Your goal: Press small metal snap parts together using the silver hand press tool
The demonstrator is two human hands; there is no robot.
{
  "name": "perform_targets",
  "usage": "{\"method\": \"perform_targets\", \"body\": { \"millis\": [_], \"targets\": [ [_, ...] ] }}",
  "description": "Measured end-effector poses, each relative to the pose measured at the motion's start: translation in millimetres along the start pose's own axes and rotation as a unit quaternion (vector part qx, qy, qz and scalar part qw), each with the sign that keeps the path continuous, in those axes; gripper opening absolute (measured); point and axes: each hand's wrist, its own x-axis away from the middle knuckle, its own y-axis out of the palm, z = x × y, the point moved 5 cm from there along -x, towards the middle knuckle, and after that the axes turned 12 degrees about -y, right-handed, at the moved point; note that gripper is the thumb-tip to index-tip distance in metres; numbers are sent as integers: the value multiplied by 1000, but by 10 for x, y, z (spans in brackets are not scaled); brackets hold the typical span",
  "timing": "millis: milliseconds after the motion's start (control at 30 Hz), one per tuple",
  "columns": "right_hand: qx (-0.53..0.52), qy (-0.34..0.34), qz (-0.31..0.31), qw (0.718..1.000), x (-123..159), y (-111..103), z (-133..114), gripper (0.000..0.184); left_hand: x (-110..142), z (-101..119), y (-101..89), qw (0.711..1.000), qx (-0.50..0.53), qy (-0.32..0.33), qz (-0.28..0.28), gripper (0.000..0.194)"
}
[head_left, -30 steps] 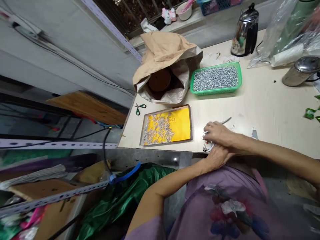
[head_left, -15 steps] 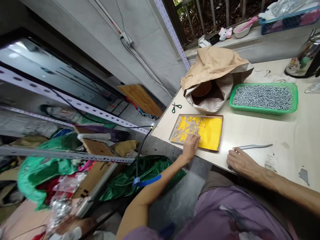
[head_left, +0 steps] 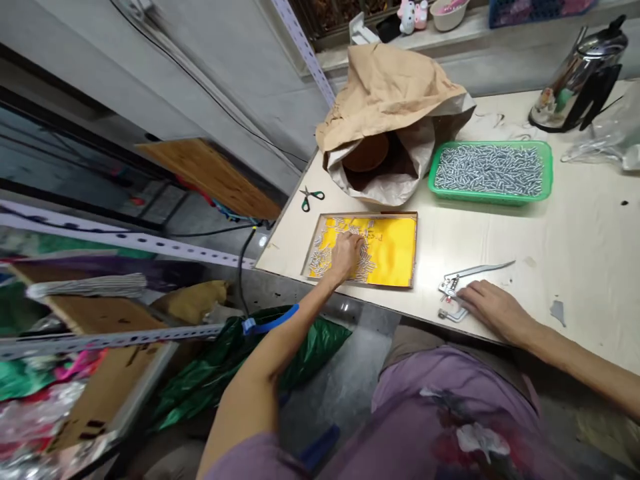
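My left hand reaches down into a shallow tray with a yellow bottom, among small silvery metal pins heaped on its left side. Its fingers are closed together at the tips; what they pinch is too small to make out. On the tabletop, my right hand lies palm down with fingers loosely stretched. Its fingertips touch a metal plier-like tool with a C-shaped frame and a long curved handle; part of the tool is hidden under the hand.
A green basket full of similar metal pieces stands behind the tray. Left of it sits an open brown paper bag. Small green-handled scissors lie near the table's left edge. A kettle stands at the back right.
The view has shifted right and down. My left hand has moved farther into the tray, over the pins. My right hand has slid rightward, uncovering the tool's jaw end.
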Motion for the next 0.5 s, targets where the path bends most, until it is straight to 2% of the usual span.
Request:
{"method": "perform_targets", "body": {
  "millis": [233, 400, 500],
  "targets": [
    [-7, 12, 62, 998, 86, 100, 40, 26, 48, 31, -73, 995, -47, 68, -54, 21],
    [-14, 12, 64, 998, 49, 7, 27, 27, 12, 234, -146, 978, -125, 144, -84, 19],
    [-10, 1, 111, 994, -29, -140, 27, 26, -29, 324, -225, 984, -93, 104, -110, 17]
  ]
}}
